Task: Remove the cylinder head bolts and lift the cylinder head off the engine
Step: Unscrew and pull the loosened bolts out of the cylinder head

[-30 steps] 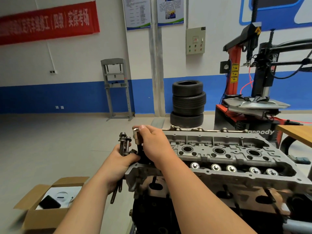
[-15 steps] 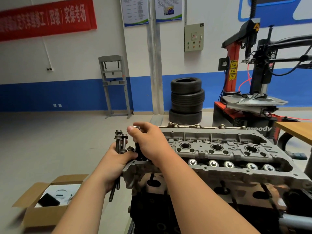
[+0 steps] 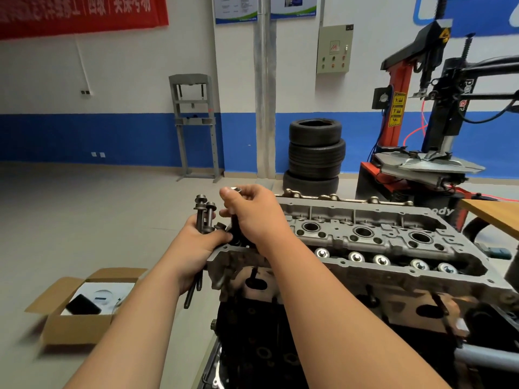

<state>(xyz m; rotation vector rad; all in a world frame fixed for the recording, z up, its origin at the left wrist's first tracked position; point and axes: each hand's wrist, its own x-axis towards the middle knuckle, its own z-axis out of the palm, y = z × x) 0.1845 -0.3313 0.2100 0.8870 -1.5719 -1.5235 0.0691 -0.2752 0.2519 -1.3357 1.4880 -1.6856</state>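
While drawing a bolt out of the near-left corner, keep the tool [image 3: 235, 224] upright over its hole and lift straight, so as not to scrape the threads or let the bolt slip off.

Far left, on the floor, an open cardboard box [image 3: 75, 329]. Next, left hand [image 3: 200, 245] against the end of the cylinder head [image 3: 365, 240], fingers [image 3: 222, 237] curled tight round a bundle of loose bolts [image 3: 203, 213], heads up, shanks hanging below the palm. Just right of it, right hand [image 3: 254, 216] over the same corner, thumb and fingertips pinched round the shiny top of the tool. Further right, cylinder head seated on the engine [image 3: 252, 332], not yet lifted. Cannot tell whether more bolts remain in it.
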